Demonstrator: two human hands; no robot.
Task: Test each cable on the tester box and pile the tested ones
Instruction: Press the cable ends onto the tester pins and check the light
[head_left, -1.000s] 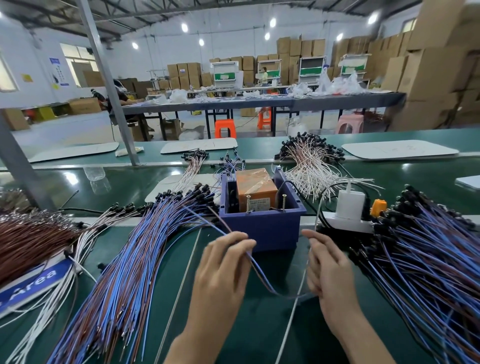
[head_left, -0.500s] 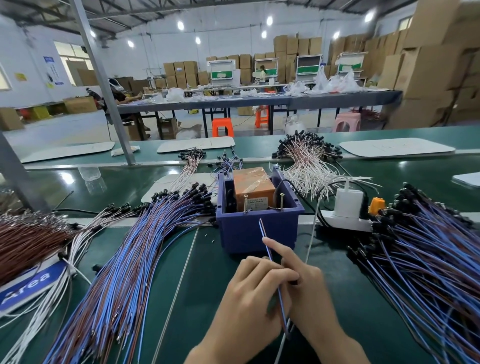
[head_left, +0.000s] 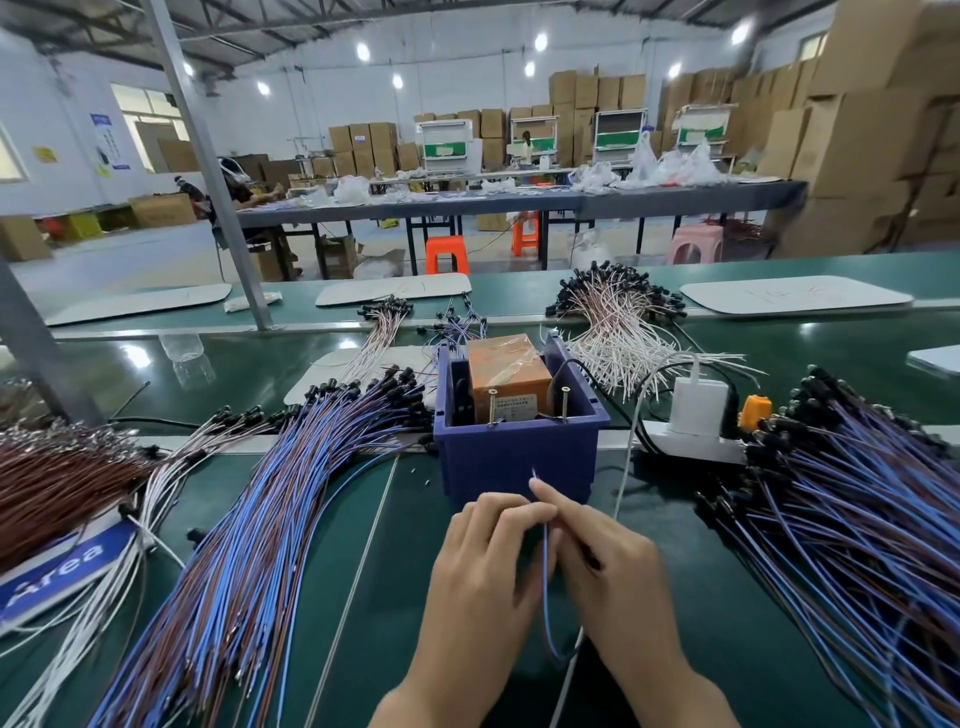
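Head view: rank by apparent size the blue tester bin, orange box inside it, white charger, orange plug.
1. blue tester bin
2. orange box, partly hidden inside the bin
3. white charger
4. orange plug, partly hidden

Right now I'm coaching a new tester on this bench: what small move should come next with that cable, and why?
Probably lift the cable forward so its tip reaches the two screws on the tester box. Both hands, left hand and right hand, pinch it just short of the box, with its tip touching nothing.
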